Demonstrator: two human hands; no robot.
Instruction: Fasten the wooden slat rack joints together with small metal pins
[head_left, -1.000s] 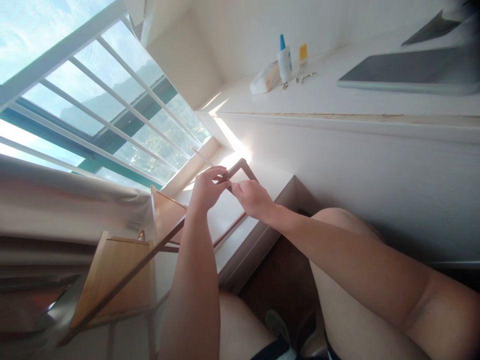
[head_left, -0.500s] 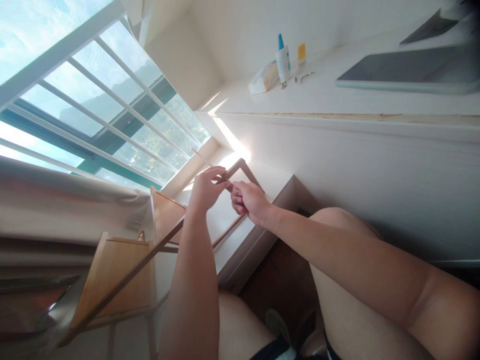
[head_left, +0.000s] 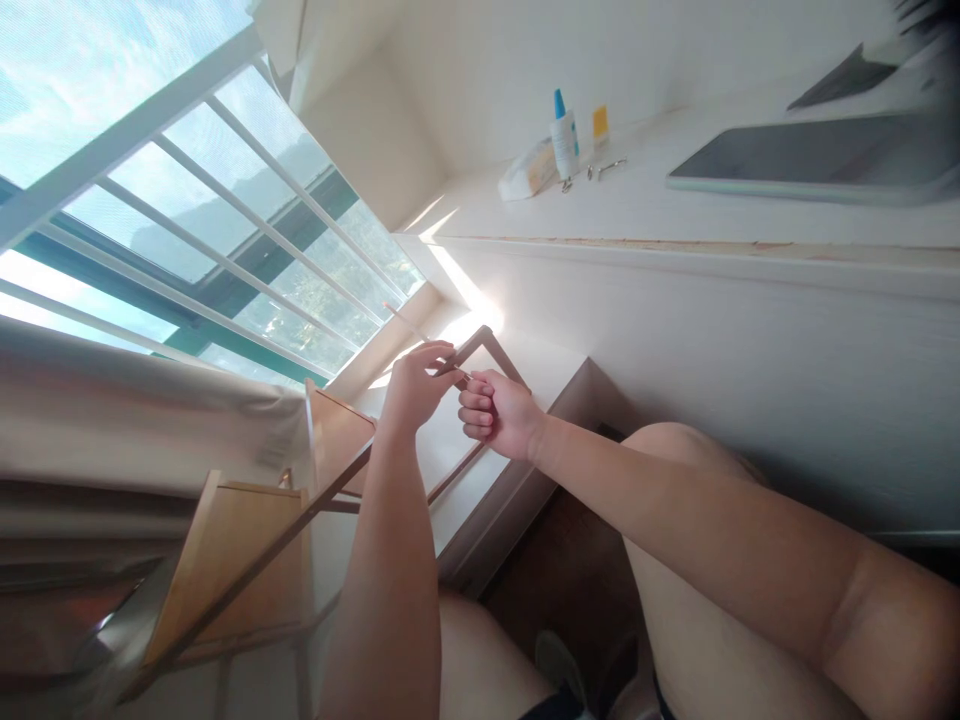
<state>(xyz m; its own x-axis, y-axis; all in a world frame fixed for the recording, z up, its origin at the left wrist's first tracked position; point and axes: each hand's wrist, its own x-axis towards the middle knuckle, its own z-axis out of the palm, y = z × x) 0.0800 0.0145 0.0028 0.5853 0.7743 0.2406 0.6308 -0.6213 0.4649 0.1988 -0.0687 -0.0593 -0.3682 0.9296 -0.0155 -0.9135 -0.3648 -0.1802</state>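
Note:
My left hand (head_left: pixel 414 392) is closed around a bar of a brown metal frame (head_left: pixel 471 345), just below its upper corner. Close beside it, my right hand (head_left: pixel 501 412) is curled into a fist, with thumb and forefinger pinching a thin metal rod (head_left: pixel 463 373) that meets the bar. Most of that rod is hidden, so its exact kind cannot be told. A thin pale stick (head_left: pixel 406 322) with an orange tip pokes out beyond my left fingers. Wooden panels (head_left: pixel 244 555) sit along the frame's lower left side.
On the white ledge (head_left: pixel 645 225) stand a white bottle with a blue cap (head_left: pixel 564 145), a yellow-capped item (head_left: pixel 600 125), small metal hardware (head_left: pixel 609 168), a plastic packet (head_left: pixel 527 172) and a dark tablet (head_left: pixel 795 155). A barred window (head_left: pixel 225 220) lies left; my knees are below.
My right hand has turned slightly at the wrist, its curled fingers showing more, still at the bar. My left hand keeps its hold. The whole view has shifted a little.

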